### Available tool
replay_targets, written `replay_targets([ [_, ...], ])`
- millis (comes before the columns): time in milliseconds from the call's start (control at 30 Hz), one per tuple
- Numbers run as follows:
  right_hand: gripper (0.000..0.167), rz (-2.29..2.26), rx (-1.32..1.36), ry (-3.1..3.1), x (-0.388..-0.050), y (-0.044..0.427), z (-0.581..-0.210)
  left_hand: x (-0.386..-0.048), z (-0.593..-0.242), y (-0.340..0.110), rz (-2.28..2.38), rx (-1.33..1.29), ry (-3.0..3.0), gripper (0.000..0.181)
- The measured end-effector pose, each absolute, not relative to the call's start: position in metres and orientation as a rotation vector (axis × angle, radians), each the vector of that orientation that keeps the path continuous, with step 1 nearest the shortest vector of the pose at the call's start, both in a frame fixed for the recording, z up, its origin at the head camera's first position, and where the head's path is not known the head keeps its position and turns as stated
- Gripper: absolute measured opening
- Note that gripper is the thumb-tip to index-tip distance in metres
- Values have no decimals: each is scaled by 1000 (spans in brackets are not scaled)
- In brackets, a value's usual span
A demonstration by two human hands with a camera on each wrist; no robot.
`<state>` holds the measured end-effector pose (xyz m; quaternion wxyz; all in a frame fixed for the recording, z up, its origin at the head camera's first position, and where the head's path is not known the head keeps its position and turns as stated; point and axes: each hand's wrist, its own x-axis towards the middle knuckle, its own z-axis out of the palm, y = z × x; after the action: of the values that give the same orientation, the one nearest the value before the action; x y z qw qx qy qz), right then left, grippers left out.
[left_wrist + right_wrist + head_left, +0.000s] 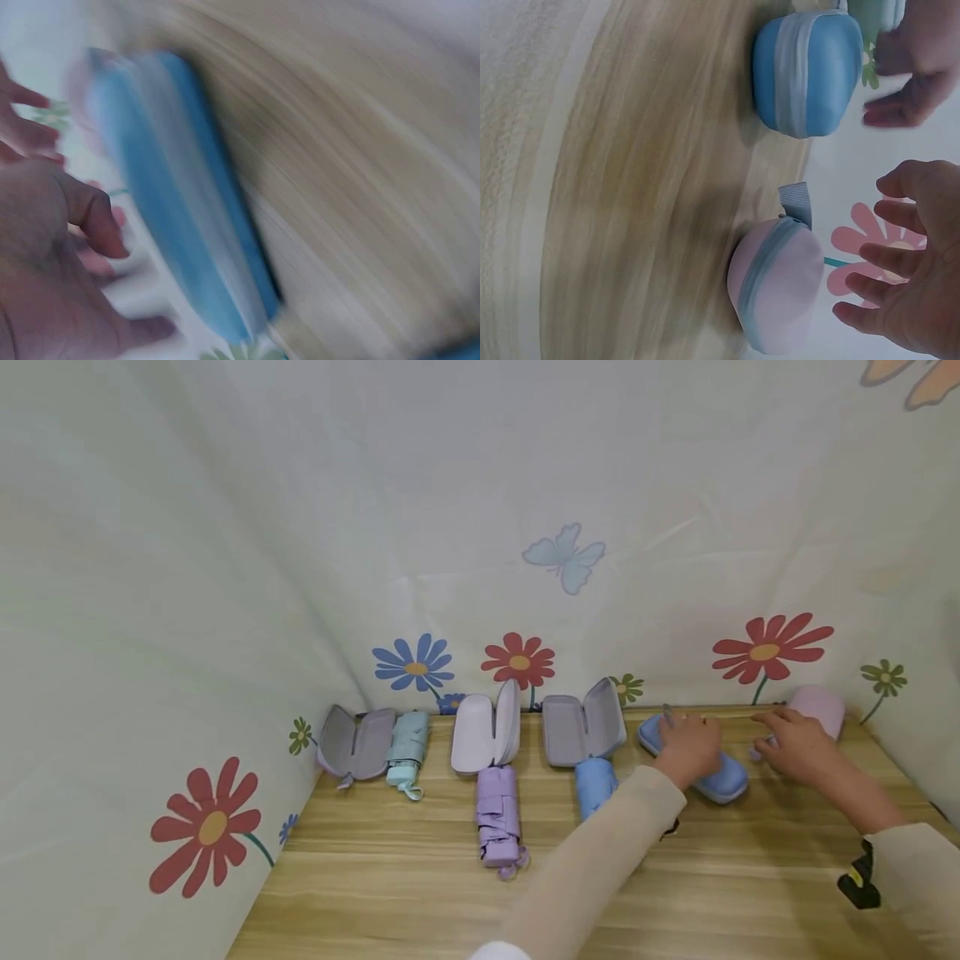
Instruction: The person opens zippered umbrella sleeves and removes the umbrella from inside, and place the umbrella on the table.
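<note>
A closed blue zip case [723, 777] lies on the wooden table, with my left hand [686, 747] just above it. The left wrist view is blurred, but a gap shows between that hand's loosely bent fingers and the blue case [172, 195]. My right hand [798, 743] hovers beside a closed pink zip case [821, 706] near the back edge. Seen from the right wrist, its fingers are spread and hold nothing, apart from the pink case [780, 292]. A grey striped pull tab [795, 202] sticks out from the pink case's zip.
Left of my hands, three unzipped cases stand along the back: a purple-grey one [372, 747], a white-lined one [472, 735] and a grey-lined one [564, 735]. Folded umbrellas lie by them: mint [409, 742], purple [497, 806] and blue [595, 785]. A flower-printed curtain [465, 568] hangs behind.
</note>
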<state>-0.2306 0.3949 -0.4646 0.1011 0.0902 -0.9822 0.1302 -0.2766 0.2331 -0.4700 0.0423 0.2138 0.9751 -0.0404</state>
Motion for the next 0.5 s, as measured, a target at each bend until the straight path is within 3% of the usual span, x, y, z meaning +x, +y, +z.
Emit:
replay_targets([
  [133,44,381,234,-2875,-229,397,-461,-263,-462,253,-12,134,2955,72],
  [233,43,375,210,-2867,-227,398,-459,-255,-464,260,79,-89,2910,83],
  [500,45,407,137,-2909,-223,400,-455,-252,-466,258,130,-85,2903,97],
])
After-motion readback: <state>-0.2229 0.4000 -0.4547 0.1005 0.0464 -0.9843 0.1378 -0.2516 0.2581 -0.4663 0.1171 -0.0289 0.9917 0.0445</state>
